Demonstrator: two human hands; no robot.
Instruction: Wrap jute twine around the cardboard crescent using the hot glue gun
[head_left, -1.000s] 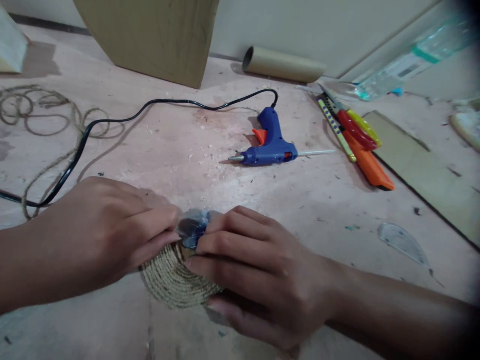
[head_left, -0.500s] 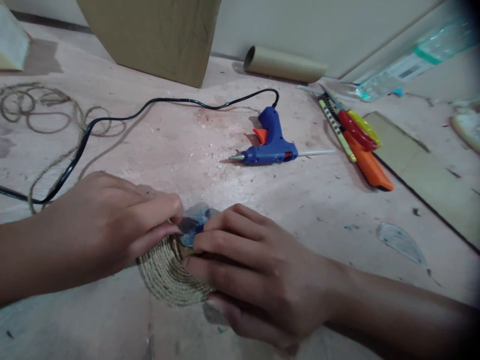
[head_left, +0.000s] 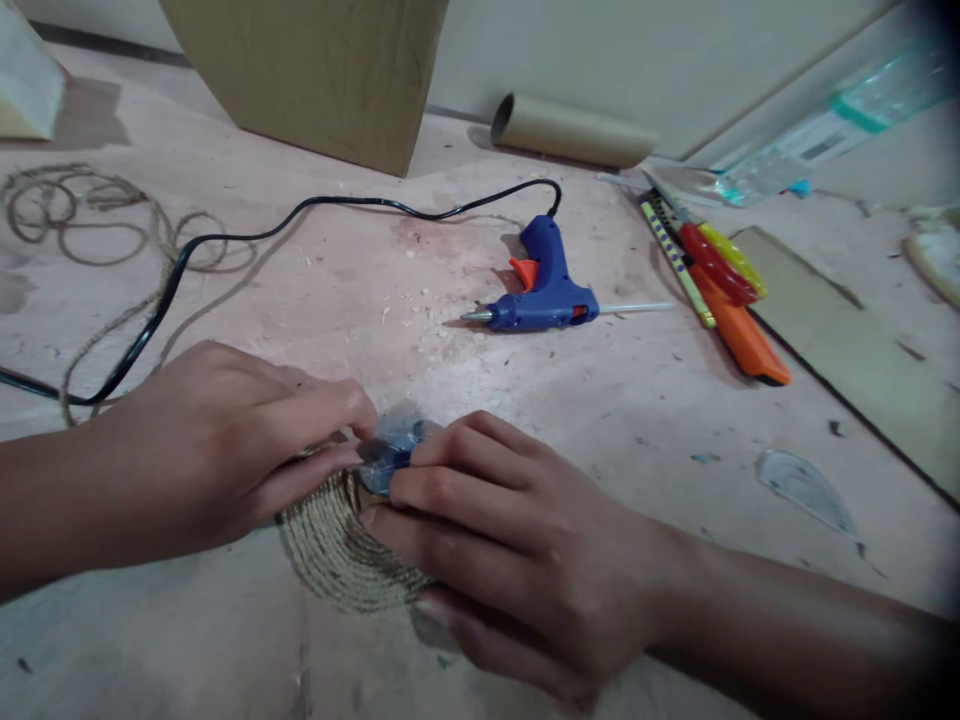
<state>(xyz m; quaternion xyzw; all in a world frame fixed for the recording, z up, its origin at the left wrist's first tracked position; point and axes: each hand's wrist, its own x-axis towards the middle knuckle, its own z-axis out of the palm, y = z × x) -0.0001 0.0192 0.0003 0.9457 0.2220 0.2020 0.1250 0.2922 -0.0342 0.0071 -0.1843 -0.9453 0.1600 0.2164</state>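
Observation:
Rows of jute twine wrap around a rounded piece whose bare far end shows clear bluish plastic. My right hand is closed around its right side, fingers bent over the plastic and the rows, thumb low at the near edge. At the upper left rim, my left hand pinches with thumb and forefinger where the rows meet the plastic. The strand in that pinch is mostly hidden by the fingers. Loose twine runs from the left toward my left wrist.
A blue glue gun lies beyond my hands, its black cord trailing left. Red-and-yellow-handled scissors and an orange cutter lie right, near cardboard. Behind are a cardboard tube, a cardboard panel and a plastic bottle.
My left fingertips have shifted slightly right along the rim of the wrapped piece. My right hand keeps its hold nearly in place. The whole view has moved a little.

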